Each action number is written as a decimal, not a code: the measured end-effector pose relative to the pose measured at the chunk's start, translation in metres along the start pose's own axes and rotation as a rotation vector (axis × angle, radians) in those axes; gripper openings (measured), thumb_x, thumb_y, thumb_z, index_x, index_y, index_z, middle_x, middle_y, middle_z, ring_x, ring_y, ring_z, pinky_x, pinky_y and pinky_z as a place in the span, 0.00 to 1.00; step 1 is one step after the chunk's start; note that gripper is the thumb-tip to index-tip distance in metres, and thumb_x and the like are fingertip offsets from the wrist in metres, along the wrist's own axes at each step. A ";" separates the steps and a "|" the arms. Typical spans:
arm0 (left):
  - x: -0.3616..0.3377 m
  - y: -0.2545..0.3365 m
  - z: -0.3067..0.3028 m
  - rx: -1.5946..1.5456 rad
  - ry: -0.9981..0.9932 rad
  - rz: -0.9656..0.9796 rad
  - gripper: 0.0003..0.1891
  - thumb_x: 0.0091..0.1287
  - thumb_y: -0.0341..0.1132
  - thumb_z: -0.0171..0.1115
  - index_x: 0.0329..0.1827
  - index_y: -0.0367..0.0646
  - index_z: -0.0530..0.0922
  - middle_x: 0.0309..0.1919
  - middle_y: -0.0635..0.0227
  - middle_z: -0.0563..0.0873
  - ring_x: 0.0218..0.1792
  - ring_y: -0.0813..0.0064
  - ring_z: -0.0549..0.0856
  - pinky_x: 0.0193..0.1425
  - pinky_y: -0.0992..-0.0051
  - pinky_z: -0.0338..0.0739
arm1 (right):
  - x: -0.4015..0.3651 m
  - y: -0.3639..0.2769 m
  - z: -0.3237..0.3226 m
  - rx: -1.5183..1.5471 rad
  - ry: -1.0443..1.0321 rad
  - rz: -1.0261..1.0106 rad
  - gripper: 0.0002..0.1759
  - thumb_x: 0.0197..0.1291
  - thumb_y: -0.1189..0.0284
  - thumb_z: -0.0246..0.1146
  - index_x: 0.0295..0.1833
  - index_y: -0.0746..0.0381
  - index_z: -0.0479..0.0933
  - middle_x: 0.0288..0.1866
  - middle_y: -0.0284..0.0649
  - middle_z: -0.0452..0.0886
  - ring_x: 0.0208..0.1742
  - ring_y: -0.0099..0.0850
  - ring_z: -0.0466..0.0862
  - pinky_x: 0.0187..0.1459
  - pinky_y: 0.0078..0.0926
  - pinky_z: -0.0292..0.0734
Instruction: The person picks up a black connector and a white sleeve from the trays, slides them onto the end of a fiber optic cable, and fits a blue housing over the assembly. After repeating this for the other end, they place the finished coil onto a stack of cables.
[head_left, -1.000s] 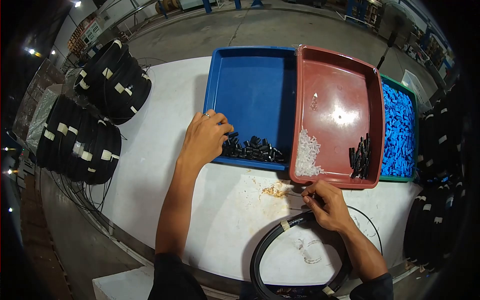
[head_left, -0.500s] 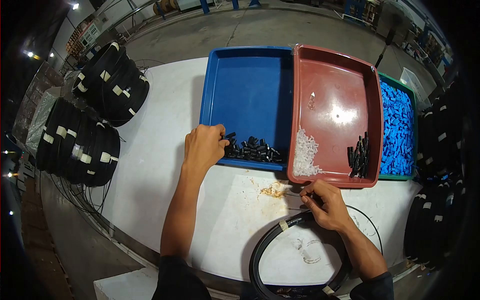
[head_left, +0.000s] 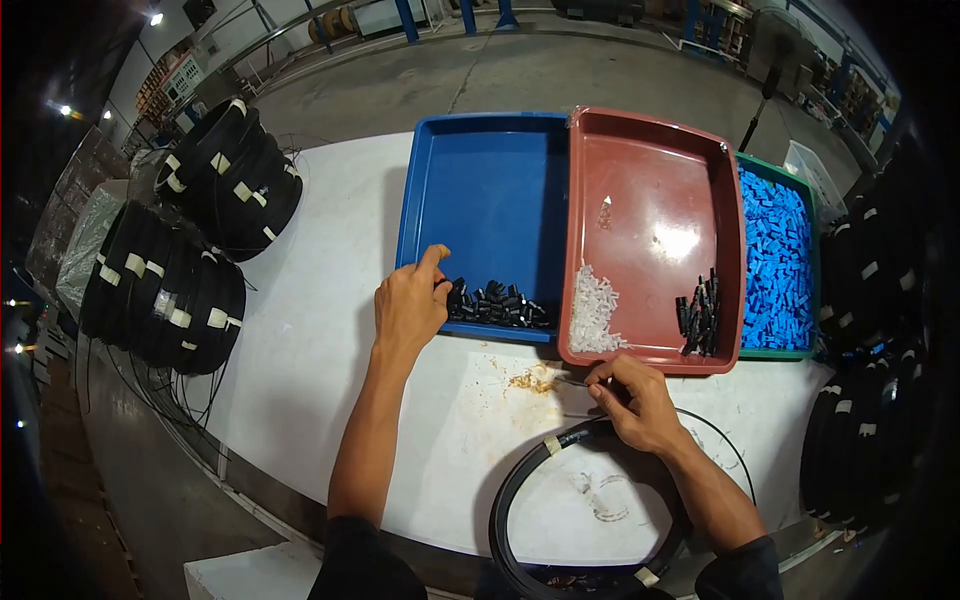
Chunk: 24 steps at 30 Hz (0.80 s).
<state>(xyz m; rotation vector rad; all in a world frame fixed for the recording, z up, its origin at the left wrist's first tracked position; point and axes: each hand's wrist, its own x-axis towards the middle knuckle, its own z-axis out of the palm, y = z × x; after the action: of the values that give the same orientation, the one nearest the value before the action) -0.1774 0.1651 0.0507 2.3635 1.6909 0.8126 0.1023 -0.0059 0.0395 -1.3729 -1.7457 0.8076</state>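
Note:
My left hand (head_left: 411,308) is over the near left corner of the blue tray (head_left: 490,190), beside a pile of short black tubular pieces (head_left: 503,303). Its index finger stretches forward, apart from the thumb; the tips partly hide the nearest pieces. My right hand (head_left: 637,402) pinches the end part of a thin black cable (head_left: 573,381) just in front of the red-brown tray (head_left: 650,160). That cable belongs to a taped black coil (head_left: 517,490) lying below the hand at the table's near edge.
White small pieces (head_left: 597,312) and black sticks (head_left: 700,315) lie in the red-brown tray. Blue pieces (head_left: 775,260) fill a green tray (head_left: 813,290) at right. Taped cable coils (head_left: 165,290) stand at left, more coils (head_left: 862,430) at right. Yellowish scraps (head_left: 533,379) dot the white table (head_left: 290,350).
My left index finger has lifted and straightened away from the thumb. My right hand keeps its pinch on the cable. The whole view has shifted slightly.

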 end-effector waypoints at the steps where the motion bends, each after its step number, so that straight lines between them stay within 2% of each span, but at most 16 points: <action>1: -0.001 0.006 -0.004 0.000 0.008 0.009 0.21 0.59 0.21 0.74 0.56 0.41 0.82 0.35 0.57 0.91 0.37 0.61 0.92 0.43 0.67 0.86 | 0.000 0.004 0.001 0.048 0.042 0.038 0.04 0.64 0.80 0.67 0.44 0.66 0.81 0.37 0.42 0.81 0.34 0.34 0.81 0.36 0.30 0.76; 2: -0.003 0.014 -0.008 -0.157 0.072 0.049 0.19 0.62 0.20 0.72 0.56 0.39 0.81 0.37 0.56 0.91 0.37 0.65 0.92 0.44 0.69 0.86 | -0.002 0.004 0.000 0.096 0.086 0.077 0.04 0.64 0.80 0.67 0.44 0.66 0.82 0.36 0.42 0.81 0.34 0.34 0.81 0.36 0.30 0.76; 3: -0.006 0.022 -0.011 -0.317 0.132 0.092 0.18 0.64 0.19 0.70 0.56 0.37 0.80 0.40 0.56 0.91 0.38 0.68 0.92 0.45 0.71 0.86 | -0.002 -0.003 -0.004 0.108 0.083 0.126 0.04 0.64 0.80 0.66 0.44 0.65 0.82 0.36 0.44 0.82 0.35 0.38 0.82 0.37 0.34 0.77; 4: -0.010 0.031 -0.012 -0.323 0.133 0.110 0.18 0.64 0.19 0.70 0.56 0.37 0.80 0.40 0.56 0.91 0.38 0.68 0.92 0.45 0.71 0.86 | -0.004 -0.006 -0.008 0.103 0.101 0.124 0.04 0.64 0.80 0.66 0.44 0.65 0.82 0.36 0.44 0.82 0.35 0.38 0.82 0.37 0.34 0.77; 6: -0.024 0.050 -0.003 -0.775 0.118 -0.047 0.17 0.67 0.18 0.67 0.58 0.35 0.76 0.46 0.56 0.89 0.42 0.73 0.91 0.48 0.74 0.86 | -0.007 -0.005 -0.017 -0.071 0.098 -0.010 0.04 0.63 0.81 0.65 0.43 0.66 0.81 0.37 0.47 0.82 0.38 0.44 0.83 0.40 0.39 0.77; 7: -0.032 0.060 0.011 -0.992 0.184 -0.020 0.16 0.66 0.19 0.71 0.54 0.33 0.77 0.43 0.62 0.89 0.44 0.78 0.89 0.46 0.75 0.84 | -0.011 -0.003 -0.023 -0.150 0.107 0.019 0.04 0.61 0.82 0.65 0.41 0.66 0.80 0.38 0.50 0.83 0.41 0.48 0.83 0.44 0.41 0.76; 8: -0.042 0.070 0.022 -1.006 0.169 -0.009 0.16 0.66 0.19 0.71 0.54 0.33 0.77 0.43 0.62 0.89 0.44 0.78 0.89 0.46 0.75 0.84 | -0.015 0.001 -0.030 -0.160 0.124 0.032 0.04 0.61 0.82 0.65 0.41 0.66 0.80 0.38 0.50 0.83 0.41 0.48 0.83 0.44 0.41 0.76; 10: -0.062 0.092 0.033 -1.040 0.118 0.132 0.23 0.66 0.16 0.69 0.61 0.36 0.72 0.49 0.57 0.88 0.50 0.76 0.87 0.53 0.76 0.80 | -0.023 0.013 -0.041 -0.142 0.204 0.109 0.04 0.60 0.83 0.64 0.40 0.67 0.79 0.38 0.50 0.83 0.42 0.48 0.83 0.45 0.41 0.76; 12: -0.077 0.113 0.037 -1.029 0.034 0.145 0.25 0.64 0.19 0.73 0.61 0.36 0.72 0.49 0.57 0.90 0.49 0.77 0.87 0.54 0.77 0.77 | -0.033 0.021 -0.050 -0.150 0.356 0.134 0.04 0.59 0.84 0.64 0.40 0.67 0.79 0.38 0.51 0.83 0.42 0.49 0.83 0.45 0.41 0.76; 15: -0.088 0.128 0.054 -1.128 -0.062 0.106 0.24 0.64 0.20 0.75 0.61 0.36 0.74 0.47 0.58 0.91 0.48 0.77 0.88 0.51 0.80 0.80 | -0.044 0.032 -0.058 -0.077 0.471 0.148 0.04 0.61 0.80 0.66 0.41 0.68 0.79 0.36 0.49 0.82 0.38 0.43 0.83 0.42 0.38 0.77; 16: -0.091 0.137 0.063 -1.183 -0.011 0.104 0.21 0.63 0.20 0.75 0.58 0.36 0.77 0.47 0.58 0.92 0.48 0.77 0.89 0.51 0.79 0.83 | -0.045 0.036 -0.058 -0.021 0.521 0.139 0.05 0.61 0.79 0.67 0.41 0.68 0.79 0.36 0.48 0.82 0.37 0.40 0.83 0.41 0.36 0.77; 17: -0.094 0.138 0.069 -1.160 -0.045 0.118 0.19 0.63 0.20 0.76 0.55 0.36 0.79 0.47 0.59 0.92 0.47 0.77 0.89 0.52 0.78 0.84 | -0.046 0.040 -0.056 0.049 0.571 0.102 0.07 0.62 0.76 0.69 0.41 0.69 0.80 0.36 0.45 0.82 0.36 0.34 0.84 0.40 0.32 0.78; 18: -0.099 0.144 0.071 -1.138 -0.078 0.115 0.16 0.63 0.20 0.76 0.52 0.36 0.82 0.46 0.59 0.92 0.47 0.76 0.90 0.53 0.77 0.85 | -0.047 0.040 -0.055 0.062 0.611 0.097 0.06 0.62 0.76 0.69 0.41 0.68 0.81 0.37 0.44 0.83 0.37 0.33 0.84 0.41 0.31 0.79; 19: -0.104 0.151 0.076 -1.186 -0.026 0.133 0.11 0.63 0.20 0.76 0.47 0.35 0.85 0.45 0.60 0.92 0.45 0.77 0.90 0.53 0.77 0.85 | -0.046 0.044 -0.052 0.070 0.650 0.061 0.07 0.62 0.76 0.69 0.41 0.68 0.81 0.37 0.44 0.83 0.37 0.33 0.84 0.40 0.31 0.79; 22: -0.118 0.167 0.090 -1.222 -0.022 0.105 0.10 0.63 0.20 0.76 0.47 0.34 0.87 0.44 0.61 0.92 0.45 0.78 0.89 0.53 0.77 0.85 | -0.049 0.046 -0.055 0.018 0.611 0.037 0.07 0.64 0.74 0.69 0.42 0.67 0.82 0.35 0.42 0.81 0.34 0.32 0.81 0.38 0.32 0.76; 24: -0.119 0.172 0.086 -1.149 -0.008 0.247 0.10 0.65 0.20 0.74 0.48 0.33 0.87 0.46 0.58 0.92 0.45 0.76 0.90 0.55 0.75 0.85 | -0.053 0.048 -0.065 0.064 0.557 0.005 0.07 0.64 0.73 0.69 0.42 0.67 0.82 0.34 0.42 0.80 0.33 0.32 0.80 0.38 0.32 0.76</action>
<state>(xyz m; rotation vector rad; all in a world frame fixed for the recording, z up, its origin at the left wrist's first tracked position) -0.0179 0.0114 0.0045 1.6923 0.5658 1.3155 0.1893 -0.0454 0.0232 -1.3927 -1.2712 0.4190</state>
